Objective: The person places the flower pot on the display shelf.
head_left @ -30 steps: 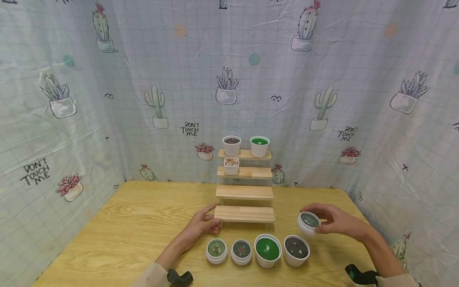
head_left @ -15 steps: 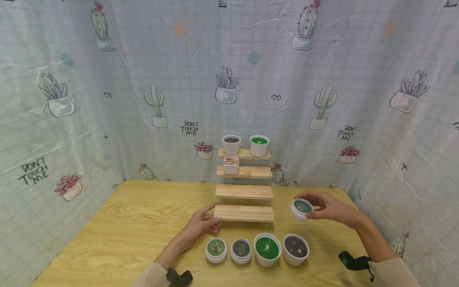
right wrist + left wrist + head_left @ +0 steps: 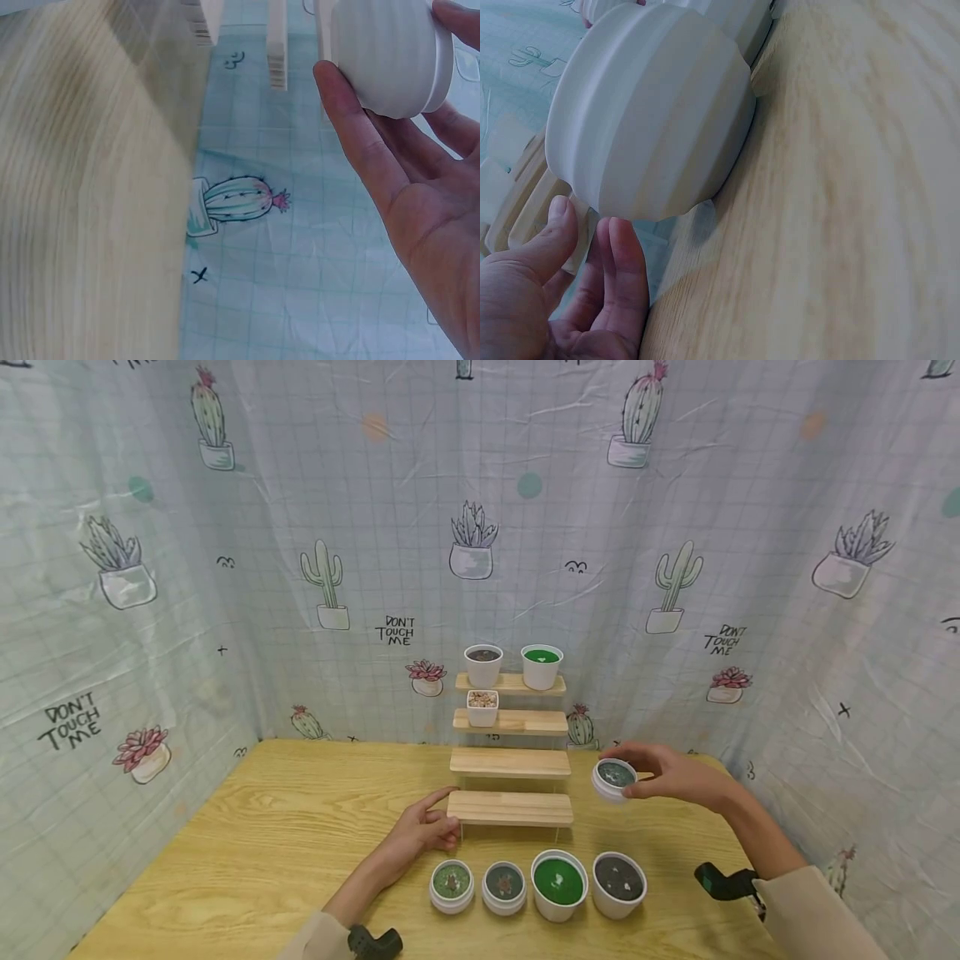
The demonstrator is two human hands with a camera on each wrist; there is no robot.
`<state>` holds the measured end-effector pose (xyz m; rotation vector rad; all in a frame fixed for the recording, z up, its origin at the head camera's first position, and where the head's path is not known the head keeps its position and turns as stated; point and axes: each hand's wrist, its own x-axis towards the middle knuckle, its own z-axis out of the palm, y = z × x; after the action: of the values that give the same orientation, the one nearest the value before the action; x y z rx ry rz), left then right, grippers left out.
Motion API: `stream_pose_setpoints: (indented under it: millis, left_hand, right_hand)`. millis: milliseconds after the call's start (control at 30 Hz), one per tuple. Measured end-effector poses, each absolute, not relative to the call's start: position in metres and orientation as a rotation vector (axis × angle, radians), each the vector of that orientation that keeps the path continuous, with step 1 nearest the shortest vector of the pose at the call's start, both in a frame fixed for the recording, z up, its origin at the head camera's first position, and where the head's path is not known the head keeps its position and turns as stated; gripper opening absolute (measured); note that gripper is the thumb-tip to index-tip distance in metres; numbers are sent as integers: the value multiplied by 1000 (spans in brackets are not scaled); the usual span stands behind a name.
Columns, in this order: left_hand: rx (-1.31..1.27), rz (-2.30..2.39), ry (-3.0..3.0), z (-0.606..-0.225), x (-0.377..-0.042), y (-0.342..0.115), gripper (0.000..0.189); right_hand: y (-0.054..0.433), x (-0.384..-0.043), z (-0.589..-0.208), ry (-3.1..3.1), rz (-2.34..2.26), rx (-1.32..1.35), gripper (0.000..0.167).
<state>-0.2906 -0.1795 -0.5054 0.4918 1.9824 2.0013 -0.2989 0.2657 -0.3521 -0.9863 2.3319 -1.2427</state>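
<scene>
Gripping a pot (image 3: 616, 776), the half-curled right hand (image 3: 670, 774) hovers right of the stand (image 3: 510, 807); the left hand (image 3: 417, 828) pinches its left end.

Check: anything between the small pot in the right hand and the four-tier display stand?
Nothing visible blocks it: the right hand holds the small round white pot right of the four-tier display stand, with a gap between. A square white pot occupies only the second-highest tier's left part.

The pale wooden stepped shelf (image 3: 510, 762) at six o'clock looks smooth and matt. At four o'clock, the small round white pot (image 3: 611, 787) resembles smooth plastic; the cactus-printed pale curtain (image 3: 517, 427) at twelve is creased, faintly glossy.
</scene>
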Motion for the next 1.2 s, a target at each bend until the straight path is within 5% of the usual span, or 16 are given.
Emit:
stream_pose_setpoints:
  millis: [1200]
  left_hand:
    - [484, 1995, 1974, -506, -293, -179, 79]
  right_hand:
    - [228, -333, -327, 2548, -1208, -979, 54]
